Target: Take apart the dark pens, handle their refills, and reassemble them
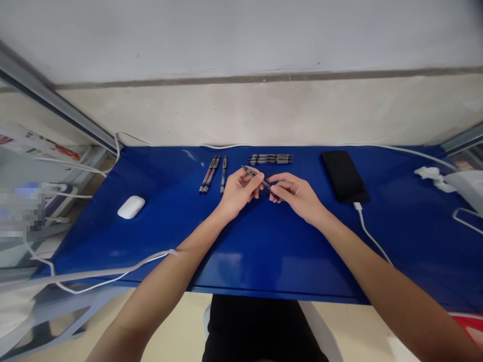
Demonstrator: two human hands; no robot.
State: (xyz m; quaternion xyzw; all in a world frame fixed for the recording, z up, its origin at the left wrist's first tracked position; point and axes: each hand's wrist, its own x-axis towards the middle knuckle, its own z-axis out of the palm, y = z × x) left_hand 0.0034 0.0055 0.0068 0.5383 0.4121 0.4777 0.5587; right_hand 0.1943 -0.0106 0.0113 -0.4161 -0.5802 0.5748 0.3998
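Pen [249,172]: held up over the near middle of the blue table [234,251], slanting between both hands, its dark pointed end up and to the left, its other end down and to the right.
Left hand [240,190]: closed in a pinch, thumb and fingers around the grey upper part of the pen.
Right hand [298,195]: half curled, thumb and fingertips at the pen's lower end; fingers partly hide the grip.
Upright pens [209,175]: two side by side left of the hands, pointing roughly towards the wall.
Single pen [224,174]: just to their right, near the left hand, lying much the same way.
Crosswise pens [270,159]: at least three packed close together beyond the hands, parallel to the wall; the exact count is hard to make out.
Progress: one pen is in work and the rest lie in two separate areas. One area probably holds handled pens and the other those left, but which is which cannot be told.
Pen's condition: it looks joined along its length, though whether every part is fitted is hidden by the fingers.
Around the work: a dark phone [343,176] on a white cable [364,226] to the right, a white case [131,207] to the left.
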